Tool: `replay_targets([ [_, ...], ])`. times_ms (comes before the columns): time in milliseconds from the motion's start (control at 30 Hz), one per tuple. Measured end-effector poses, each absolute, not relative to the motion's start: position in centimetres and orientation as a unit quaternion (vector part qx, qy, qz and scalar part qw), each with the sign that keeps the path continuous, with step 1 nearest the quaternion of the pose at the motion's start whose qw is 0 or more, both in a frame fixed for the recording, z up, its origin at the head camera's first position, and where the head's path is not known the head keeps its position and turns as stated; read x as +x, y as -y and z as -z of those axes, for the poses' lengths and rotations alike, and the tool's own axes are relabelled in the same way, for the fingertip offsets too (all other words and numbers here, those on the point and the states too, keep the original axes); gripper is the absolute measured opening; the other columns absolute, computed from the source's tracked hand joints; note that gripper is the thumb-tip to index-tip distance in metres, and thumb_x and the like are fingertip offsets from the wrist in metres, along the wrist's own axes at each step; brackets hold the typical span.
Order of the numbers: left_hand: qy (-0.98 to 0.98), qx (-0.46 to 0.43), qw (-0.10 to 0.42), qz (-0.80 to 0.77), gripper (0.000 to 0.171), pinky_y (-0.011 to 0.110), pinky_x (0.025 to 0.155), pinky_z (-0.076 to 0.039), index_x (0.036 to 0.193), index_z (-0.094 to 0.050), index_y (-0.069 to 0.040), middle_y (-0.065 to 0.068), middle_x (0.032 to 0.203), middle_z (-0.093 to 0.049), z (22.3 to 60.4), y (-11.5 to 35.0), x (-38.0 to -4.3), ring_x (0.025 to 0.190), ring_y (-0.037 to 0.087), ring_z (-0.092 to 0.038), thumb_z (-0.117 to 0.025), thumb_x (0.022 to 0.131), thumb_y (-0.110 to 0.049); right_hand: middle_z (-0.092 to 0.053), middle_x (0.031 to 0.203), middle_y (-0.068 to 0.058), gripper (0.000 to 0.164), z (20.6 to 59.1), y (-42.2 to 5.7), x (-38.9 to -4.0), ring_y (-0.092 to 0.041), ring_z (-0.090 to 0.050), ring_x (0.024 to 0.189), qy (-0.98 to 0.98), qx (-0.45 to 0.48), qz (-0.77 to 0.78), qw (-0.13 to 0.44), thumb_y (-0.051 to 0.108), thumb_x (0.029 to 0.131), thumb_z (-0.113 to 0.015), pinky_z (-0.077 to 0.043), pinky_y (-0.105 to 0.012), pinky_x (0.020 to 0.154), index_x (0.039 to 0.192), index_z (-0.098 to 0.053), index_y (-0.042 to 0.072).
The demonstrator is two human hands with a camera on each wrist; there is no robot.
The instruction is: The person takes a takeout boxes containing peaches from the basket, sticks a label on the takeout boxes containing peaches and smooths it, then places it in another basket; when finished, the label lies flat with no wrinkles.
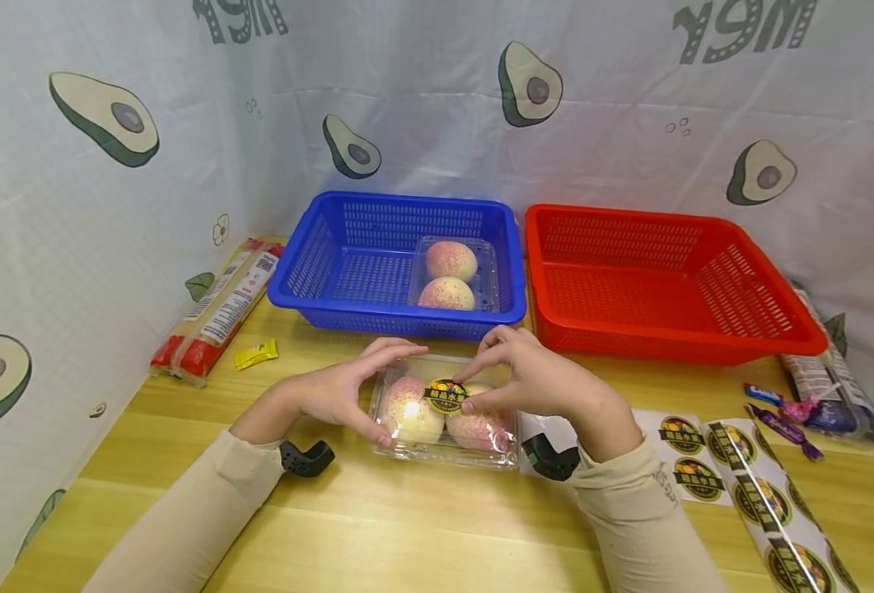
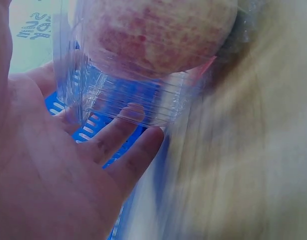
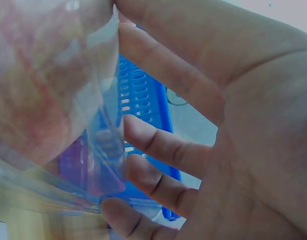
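Note:
A clear plastic clamshell box (image 1: 444,455) with two pink-and-yellow peaches (image 1: 412,412) sits on the table before me. My left hand (image 1: 343,395) holds its left end, thumb at the front edge and fingers along the back. On the lid is a black-and-gold round fruit sticker (image 1: 446,396) with a banner across it. The thumb and index finger of my right hand (image 1: 536,380) pinch this sticker at its right edge. In the right wrist view, the other fingers (image 3: 141,172) of that hand lie bent beside the box wall.
A blue basket (image 1: 395,319) behind the box contains another clear box with two peaches (image 1: 451,261). To its right stands a red basket (image 1: 674,346). Sticker sheets (image 1: 766,494) lie at right, near wrapped candies (image 1: 785,430). Red-ended packets (image 1: 222,309) and a yellow candy (image 1: 256,354) lie left.

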State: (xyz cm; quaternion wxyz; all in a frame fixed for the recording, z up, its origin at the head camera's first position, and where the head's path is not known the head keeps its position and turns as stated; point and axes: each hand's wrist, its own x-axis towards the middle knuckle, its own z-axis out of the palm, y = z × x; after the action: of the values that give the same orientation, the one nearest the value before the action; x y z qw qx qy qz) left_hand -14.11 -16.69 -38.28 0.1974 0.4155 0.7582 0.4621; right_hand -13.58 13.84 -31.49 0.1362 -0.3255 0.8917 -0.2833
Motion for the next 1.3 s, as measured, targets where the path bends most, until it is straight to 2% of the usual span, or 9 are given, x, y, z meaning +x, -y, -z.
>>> replay_targets([
  [300,-0.789,0.419,0.180,-0.411,0.105,0.058,0.114,-0.026,0.159,-0.027,-0.012,0.007,0.163,-0.021,36.5,17.9,-14.1,0.146,0.025,-0.024,-0.089,0.077,-0.033,-0.054,0.113,-0.003,0.029,31.7,-14.1,-13.7,-0.031,-0.042,0.111,-0.891,-0.311,0.292,0.153,0.041,0.079,-0.086,-0.044,-0.043,0.086,0.105,-0.080,0.028],
  [500,-0.792,0.393,0.163,-0.438,0.080,0.046,0.110,-0.039,0.154,-0.040,-0.009,0.010,0.152,-0.046,33.0,21.0,-14.0,0.133,0.035,-0.050,-0.082,0.086,-0.019,-0.055,0.112,-0.006,0.029,31.6,-14.3,-13.8,-0.028,-0.042,0.108,-0.882,-0.339,0.289,0.151,0.042,0.082,-0.084,-0.044,-0.041,0.083,0.108,-0.079,0.029],
  [567,-0.792,0.373,0.126,-0.467,0.069,0.041,0.103,-0.047,0.148,-0.048,-0.007,0.010,0.144,-0.054,32.2,22.0,-14.1,0.122,0.035,-0.059,-0.080,0.088,-0.011,-0.055,0.112,-0.007,0.029,31.5,-14.4,-13.8,-0.028,-0.042,0.106,-0.880,-0.347,0.288,0.149,0.041,0.083,-0.084,-0.044,-0.040,0.082,0.109,-0.078,0.029],
  [667,-0.789,0.334,0.022,-0.515,0.053,0.029,0.082,-0.056,0.137,-0.059,-0.002,0.012,0.124,-0.064,31.8,23.3,-14.3,0.100,0.026,-0.066,-0.076,0.087,0.003,-0.055,0.111,-0.007,0.030,31.5,-14.5,-13.9,-0.028,-0.043,0.106,-0.877,-0.354,0.288,0.149,0.039,0.083,-0.083,-0.044,-0.040,0.081,0.111,-0.078,0.029],
  [767,-0.779,0.275,-0.104,-0.554,0.045,0.021,0.064,-0.048,0.126,-0.064,0.003,0.013,0.104,-0.061,31.9,24.3,-14.8,0.081,0.019,-0.058,-0.073,0.083,0.013,-0.054,0.112,-0.007,0.030,31.5,-14.6,-13.9,-0.028,-0.043,0.106,-0.875,-0.359,0.289,0.149,0.038,0.084,-0.083,-0.044,-0.039,0.081,0.112,-0.078,0.028],
  [900,-0.794,0.162,-0.197,-0.552,0.045,0.026,0.074,-0.039,0.130,-0.062,0.001,0.010,0.116,-0.052,32.6,25.0,-15.6,0.093,0.023,-0.047,-0.075,0.087,0.001,-0.054,0.113,-0.006,0.032,31.5,-14.8,-13.9,-0.029,-0.044,0.106,-0.872,-0.360,0.295,0.151,0.036,0.084,-0.083,-0.045,-0.039,0.080,0.114,-0.078,0.028],
  [1100,-0.841,0.014,-0.103,-0.531,0.075,0.045,0.103,-0.039,0.156,-0.037,-0.024,0.009,0.156,-0.029,33.8,25.6,-16.4,0.132,0.033,-0.038,-0.074,0.093,-0.038,-0.057,0.121,-0.003,0.049,31.6,-15.0,-13.9,-0.027,-0.048,0.113,-0.865,-0.350,0.322,0.160,0.039,0.080,-0.086,-0.047,-0.045,0.089,0.124,-0.073,0.020],
  [1200,-0.845,0.007,-0.059,-0.532,0.083,0.056,0.108,-0.039,0.160,-0.028,-0.026,0.011,0.161,-0.026,34.3,25.7,-16.7,0.138,0.038,-0.038,-0.073,0.092,-0.043,-0.059,0.129,-0.004,0.064,31.7,-15.0,-14.1,-0.027,-0.049,0.121,-0.871,-0.345,0.312,0.159,0.044,0.078,-0.086,-0.045,-0.049,0.099,0.131,-0.067,0.013],
  [1300,-0.843,0.012,-0.024,-0.537,0.087,0.056,0.111,-0.035,0.162,-0.022,-0.026,0.015,0.162,-0.024,34.9,25.6,-17.0,0.141,0.039,-0.035,-0.072,0.093,-0.043,-0.055,0.139,-0.010,0.084,31.8,-15.0,-14.3,-0.032,-0.047,0.130,-0.880,-0.317,0.300,0.189,0.047,0.076,-0.087,-0.040,-0.053,0.106,0.142,-0.055,0.006],
])
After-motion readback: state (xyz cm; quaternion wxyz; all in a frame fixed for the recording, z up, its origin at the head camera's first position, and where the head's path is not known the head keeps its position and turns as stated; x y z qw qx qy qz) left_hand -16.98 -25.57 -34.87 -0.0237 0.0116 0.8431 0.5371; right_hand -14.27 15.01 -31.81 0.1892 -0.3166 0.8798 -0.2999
